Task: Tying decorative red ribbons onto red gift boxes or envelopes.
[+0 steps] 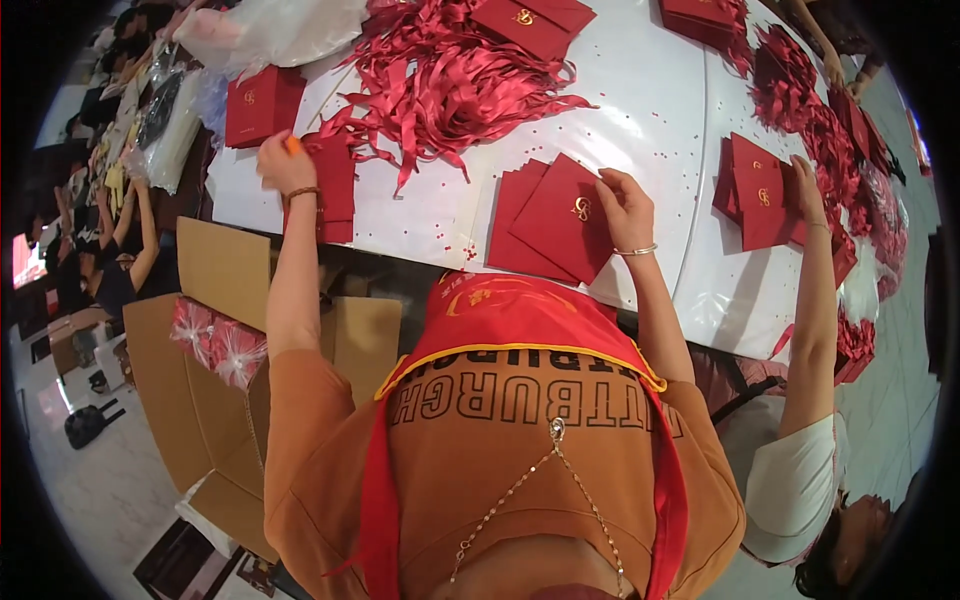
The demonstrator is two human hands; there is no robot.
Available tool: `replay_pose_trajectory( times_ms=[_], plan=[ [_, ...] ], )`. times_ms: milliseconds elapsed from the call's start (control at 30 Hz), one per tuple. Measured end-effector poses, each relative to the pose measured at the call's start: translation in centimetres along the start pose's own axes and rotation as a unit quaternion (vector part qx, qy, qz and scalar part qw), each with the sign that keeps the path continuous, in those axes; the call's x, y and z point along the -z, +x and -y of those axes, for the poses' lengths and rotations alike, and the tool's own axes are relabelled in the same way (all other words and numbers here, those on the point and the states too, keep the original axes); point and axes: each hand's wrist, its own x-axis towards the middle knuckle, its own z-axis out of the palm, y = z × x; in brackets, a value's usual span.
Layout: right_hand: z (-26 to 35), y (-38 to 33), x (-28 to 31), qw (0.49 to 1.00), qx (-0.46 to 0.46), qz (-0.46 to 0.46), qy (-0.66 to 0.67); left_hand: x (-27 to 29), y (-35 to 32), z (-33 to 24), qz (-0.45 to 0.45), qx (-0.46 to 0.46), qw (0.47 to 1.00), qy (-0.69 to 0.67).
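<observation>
My left hand (287, 168), a little blurred, has its fingers curled around a small orange thing (292, 145) whose kind I cannot make out. It is above a stack of red paper bags (337, 190) lying flat at the table edge. Thumb and fingers of my right hand (628, 208) pinch the upper right corner of a flat red paper bag (570, 215) with a gold emblem. That bag lies slanted over more red bags (505, 235). A bracelet circles each wrist.
Red ribbons (440, 85) heap at the far side, with red bags (535, 25) on top. A red stack (265, 105) stands at left. Tiny red dots litter the white table (640, 100). Below left is an open carton (190, 390). At right, a co-worker's hand (803, 190) touches red bags (758, 190).
</observation>
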Motion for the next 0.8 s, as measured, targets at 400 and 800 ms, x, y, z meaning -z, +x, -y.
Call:
replay_pose_trajectory(
  times_ms=[400, 800],
  plan=[
    [-0.6, -0.6, -2.3, 0.954, 0.065, 0.035, -0.289, -2.3, -6.6, -18.8, 0.159, -0.458, 0.866, -0.125],
    [1.2, -1.0, -4.2, 0.939, 0.175, 0.024, -0.297, 1.9, -7.6, -17.5, 0.178, -0.415, 0.879, -0.153]
  ],
)
